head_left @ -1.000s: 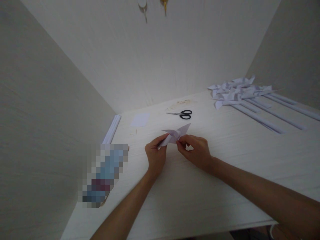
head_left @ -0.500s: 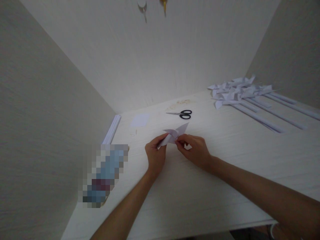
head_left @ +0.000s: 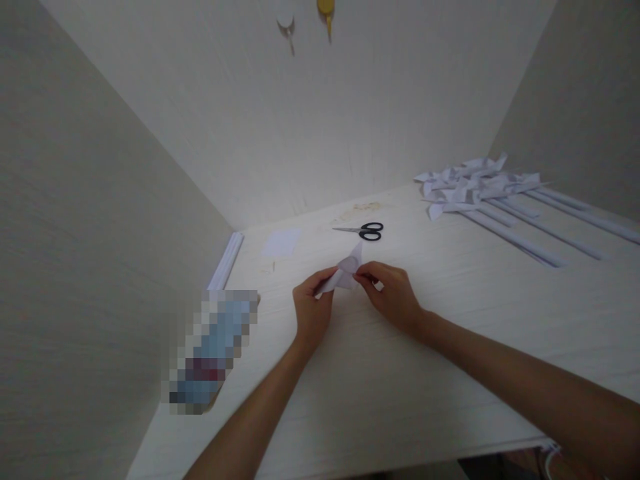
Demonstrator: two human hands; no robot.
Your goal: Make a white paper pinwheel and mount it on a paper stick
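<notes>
Head cam: both hands mid-fold on white paper piece (head_left: 349,270), held just above table (head_left: 400,373), centre. Left hand (head_left: 311,308) fingers pinch lower-left edge; right hand (head_left: 393,293) fingertips pinch folded centre, prob. tucking flap. Next move needs steady pinch, flap aligned to centre. Scissors (head_left: 367,230) beyond, untouched

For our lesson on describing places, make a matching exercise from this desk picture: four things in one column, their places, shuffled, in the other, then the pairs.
Things:
1. black-handled scissors
2. folded white paper piece
3. pile of white paper pinwheels on sticks
4. flat white paper square

Places:
A. far right of the desk
B. pinched between left hand and right hand
C. far left, near the wall
D. just beyond the hands, mid-desk

Pairs: 1-D, 2-B, 3-A, 4-C
</notes>
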